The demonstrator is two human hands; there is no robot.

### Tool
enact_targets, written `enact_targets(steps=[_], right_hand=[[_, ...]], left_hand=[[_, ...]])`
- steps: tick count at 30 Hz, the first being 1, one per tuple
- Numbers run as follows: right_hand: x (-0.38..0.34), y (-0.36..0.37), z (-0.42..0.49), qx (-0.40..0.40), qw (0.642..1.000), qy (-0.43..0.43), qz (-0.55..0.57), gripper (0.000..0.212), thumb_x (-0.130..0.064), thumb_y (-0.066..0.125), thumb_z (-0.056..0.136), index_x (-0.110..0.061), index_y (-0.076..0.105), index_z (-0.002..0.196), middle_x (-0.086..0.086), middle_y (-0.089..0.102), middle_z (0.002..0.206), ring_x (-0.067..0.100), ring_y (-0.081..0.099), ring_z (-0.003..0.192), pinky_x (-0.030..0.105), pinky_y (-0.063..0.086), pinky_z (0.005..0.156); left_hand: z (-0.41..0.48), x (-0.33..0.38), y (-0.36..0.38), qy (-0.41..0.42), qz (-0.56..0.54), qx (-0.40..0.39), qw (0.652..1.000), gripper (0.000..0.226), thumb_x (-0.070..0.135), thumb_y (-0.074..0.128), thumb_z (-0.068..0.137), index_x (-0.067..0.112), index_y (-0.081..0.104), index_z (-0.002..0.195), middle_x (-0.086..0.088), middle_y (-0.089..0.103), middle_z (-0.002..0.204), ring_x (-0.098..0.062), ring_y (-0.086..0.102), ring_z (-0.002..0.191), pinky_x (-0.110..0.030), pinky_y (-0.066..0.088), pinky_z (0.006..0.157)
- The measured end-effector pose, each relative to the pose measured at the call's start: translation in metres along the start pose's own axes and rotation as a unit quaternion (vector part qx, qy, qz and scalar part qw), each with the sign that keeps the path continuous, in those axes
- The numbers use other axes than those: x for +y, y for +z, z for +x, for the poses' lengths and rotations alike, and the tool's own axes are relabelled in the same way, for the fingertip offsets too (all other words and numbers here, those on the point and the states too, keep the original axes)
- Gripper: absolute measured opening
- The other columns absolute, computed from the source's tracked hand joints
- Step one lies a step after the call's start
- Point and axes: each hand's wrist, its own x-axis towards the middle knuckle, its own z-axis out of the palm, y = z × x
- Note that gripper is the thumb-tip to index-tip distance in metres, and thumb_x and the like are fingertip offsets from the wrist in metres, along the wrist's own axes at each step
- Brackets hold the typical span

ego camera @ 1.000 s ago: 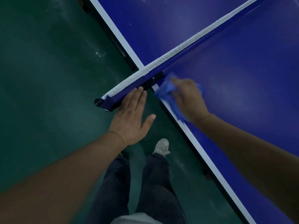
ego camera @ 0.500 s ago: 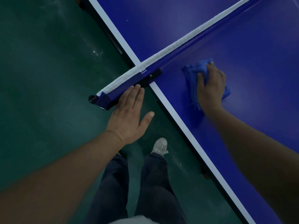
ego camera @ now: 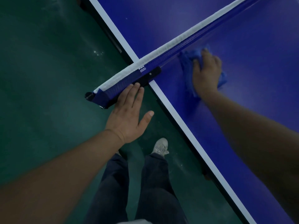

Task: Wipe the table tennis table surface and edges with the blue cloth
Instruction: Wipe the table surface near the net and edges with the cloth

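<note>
The blue table tennis table (ego camera: 255, 65) fills the upper right, with a white line along its near edge (ego camera: 178, 114). My right hand (ego camera: 205, 73) lies on the bunched blue cloth (ego camera: 186, 63) and grips it with bent fingers. It presses the cloth onto the table just this side of the net (ego camera: 178, 41), a little in from the edge. My left hand (ego camera: 129, 113) is off the table, fingers straight and together. Their tips touch the black net clamp (ego camera: 145, 78) where it sticks out past the edge.
The net post end (ego camera: 90, 95) juts out over the dark green floor (ego camera: 48, 78). My legs and a pale shoe (ego camera: 160, 147) stand close to the table's side. A dark table fitting (ego camera: 204, 173) shows under the edge lower down.
My right hand has carried the cloth from the white edge line inward onto the blue surface and up against the net. My left hand has stayed on the net clamp.
</note>
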Motion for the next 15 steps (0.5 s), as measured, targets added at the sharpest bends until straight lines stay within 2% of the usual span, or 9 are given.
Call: enact_targets(steps=[2, 4, 6, 9, 11, 13, 15], right_hand=[[-0.032, 0.012, -0.02, -0.044, 0.994, -0.092, 0.031, 0.038, -0.025, 0.049, 0.095, -0.017, 0.058, 0.131, 0.014, 0.061, 0.123, 0.026, 0.051, 0.117, 0.039, 0.043, 0.101], [-0.047, 0.016, -0.066, -0.078, 0.982, -0.156, 0.067, 0.038, -0.02, 0.055, 0.093, -0.016, 0.059, 0.13, 0.013, 0.061, 0.117, 0.024, 0.049, 0.111, 0.042, 0.044, 0.096], [-0.042, 0.008, -0.115, -0.089, 0.972, -0.197, 0.087, 0.042, -0.01, 0.063, 0.089, -0.007, 0.061, 0.13, 0.016, 0.063, 0.113, 0.03, 0.05, 0.107, 0.047, 0.047, 0.089], [-0.038, -0.004, -0.169, -0.133, 0.957, -0.25, 0.07, 0.044, 0.006, 0.072, 0.081, 0.001, 0.066, 0.124, 0.016, 0.069, 0.112, 0.04, 0.061, 0.101, 0.055, 0.052, 0.083], [-0.051, -0.003, -0.186, -0.148, 0.967, -0.173, 0.114, 0.039, 0.002, 0.067, 0.088, 0.001, 0.064, 0.127, 0.014, 0.069, 0.114, 0.037, 0.061, 0.104, 0.05, 0.051, 0.091], [-0.078, -0.006, -0.207, -0.168, 0.968, -0.035, 0.186, 0.036, -0.011, 0.06, 0.099, -0.005, 0.06, 0.134, 0.008, 0.066, 0.117, 0.021, 0.058, 0.109, 0.031, 0.046, 0.099], [-0.11, -0.005, -0.231, -0.215, 0.946, 0.048, 0.239, 0.032, -0.018, 0.057, 0.101, -0.011, 0.061, 0.133, -0.001, 0.065, 0.116, 0.006, 0.058, 0.104, 0.015, 0.042, 0.094]], left_hand=[[0.0, 0.002, 0.001, -0.007, -0.002, 0.002, 1.0, 0.084, 0.06, 0.015, 0.098, 0.001, 0.019, 0.157, -0.015, 0.014, 0.166, -0.028, 0.007, 0.154, -0.042, 0.007, 0.126], [0.0, 0.003, 0.002, -0.011, -0.01, 0.004, 1.0, 0.083, 0.06, 0.015, 0.098, 0.001, 0.019, 0.157, -0.015, 0.014, 0.167, -0.027, 0.007, 0.154, -0.04, 0.005, 0.126], [-0.002, 0.003, 0.001, -0.007, -0.023, 0.003, 1.0, 0.083, 0.058, 0.016, 0.098, 0.0, 0.019, 0.157, -0.016, 0.015, 0.166, -0.028, 0.008, 0.154, -0.039, 0.005, 0.126], [-0.016, 0.002, -0.001, -0.001, -0.061, -0.005, 0.998, 0.081, 0.056, 0.018, 0.099, -0.001, 0.017, 0.157, -0.017, 0.015, 0.166, -0.026, 0.006, 0.155, -0.036, 0.004, 0.126], [-0.037, 0.001, -0.004, -0.007, -0.097, 0.0, 0.995, 0.078, 0.054, 0.021, 0.1, 0.0, 0.019, 0.157, -0.016, 0.018, 0.166, -0.025, 0.009, 0.155, -0.035, 0.007, 0.126], [-0.066, -0.002, -0.009, -0.031, -0.139, 0.003, 0.99, 0.076, 0.053, 0.023, 0.1, 0.003, 0.023, 0.157, -0.013, 0.021, 0.165, -0.022, 0.014, 0.153, -0.026, 0.006, 0.124], [-0.098, -0.011, -0.015, -0.089, -0.214, 0.008, 0.973, 0.078, 0.058, 0.024, 0.097, 0.008, 0.026, 0.157, -0.008, 0.03, 0.162, -0.02, 0.025, 0.149, -0.021, 0.009, 0.121]])
